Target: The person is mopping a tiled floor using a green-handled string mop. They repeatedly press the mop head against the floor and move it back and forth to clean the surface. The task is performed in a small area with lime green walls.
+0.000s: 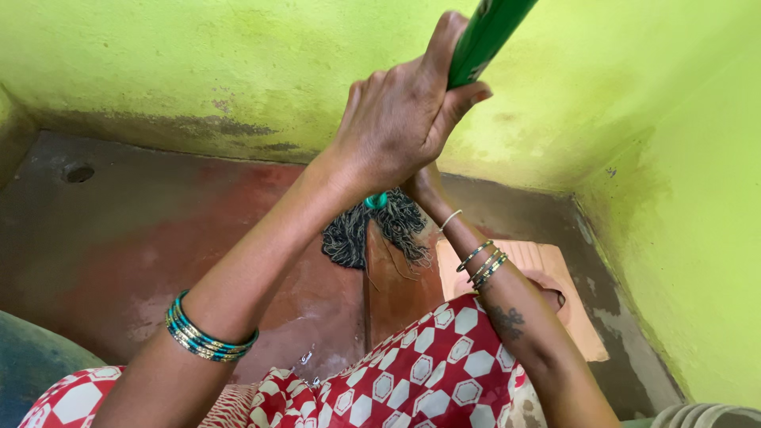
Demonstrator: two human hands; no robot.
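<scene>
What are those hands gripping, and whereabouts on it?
A mop, by its green handle: the left hand wraps it high up; the right hand sits lower, mostly hidden.

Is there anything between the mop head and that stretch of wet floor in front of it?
Nothing visible. The dark stringy mop head rests directly on the reddish floor. Both hands, left hand above and right hand below, grip the green handle. The pale squat pan lies to the right, apart.

perhaps home washroom: squat pan [547, 293]
</scene>
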